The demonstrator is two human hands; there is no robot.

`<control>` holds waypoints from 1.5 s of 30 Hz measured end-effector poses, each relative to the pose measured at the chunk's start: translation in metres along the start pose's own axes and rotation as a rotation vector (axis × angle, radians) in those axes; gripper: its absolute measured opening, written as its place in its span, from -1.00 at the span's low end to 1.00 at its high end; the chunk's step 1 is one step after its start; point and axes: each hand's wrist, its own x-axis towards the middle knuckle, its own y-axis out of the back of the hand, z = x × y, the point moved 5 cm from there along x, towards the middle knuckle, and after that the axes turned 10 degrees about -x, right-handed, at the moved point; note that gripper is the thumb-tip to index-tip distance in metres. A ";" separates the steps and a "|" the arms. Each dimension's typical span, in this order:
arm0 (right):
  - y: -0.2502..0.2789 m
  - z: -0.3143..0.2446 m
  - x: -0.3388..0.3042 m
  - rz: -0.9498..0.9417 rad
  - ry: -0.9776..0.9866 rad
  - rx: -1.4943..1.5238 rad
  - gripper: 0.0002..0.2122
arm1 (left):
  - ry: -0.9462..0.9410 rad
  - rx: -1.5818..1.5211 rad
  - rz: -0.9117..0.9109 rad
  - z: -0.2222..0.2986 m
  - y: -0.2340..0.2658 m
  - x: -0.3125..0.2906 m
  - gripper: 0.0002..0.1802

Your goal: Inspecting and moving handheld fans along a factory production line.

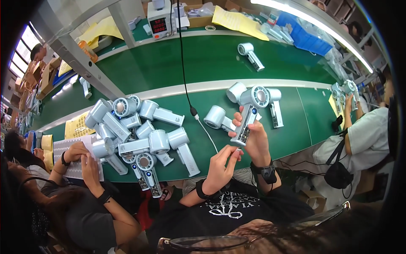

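Note:
A pale blue handheld fan (259, 97) is gripped in my right hand (258, 146), its round head up and its handle slanting down toward me. The handle's side shows a small round blue display and inner parts. My left hand (219, 169) pinches the plug end of a white charging cable (207, 133) right at the foot of that handle; whether the plug is inside the port, I cannot tell. From a black connector (193, 111) on a hanging black cord, the white cable runs down to my fingers. Beside my right hand lie more fans, one (215, 117) partly behind it.
Several fans are piled (158, 141) left of my hands on the green table (296, 139). A single fan (251, 56) rests on the green strip beyond the pale rail. Farther back stand a power supply (160, 23) and a blue bin (302, 36). Co-workers sit on both sides.

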 end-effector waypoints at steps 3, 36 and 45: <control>0.003 0.008 -0.008 0.043 -0.033 0.046 -0.48 | -0.002 0.004 -0.004 0.001 -0.004 -0.001 -0.86; -0.011 0.005 -0.022 0.014 0.095 -0.501 -0.31 | 0.262 -0.087 -0.078 -0.025 0.016 -0.013 -0.85; -0.013 0.005 -0.023 0.008 0.122 -0.526 -0.32 | 0.208 0.078 -0.062 -0.021 0.021 -0.011 -0.83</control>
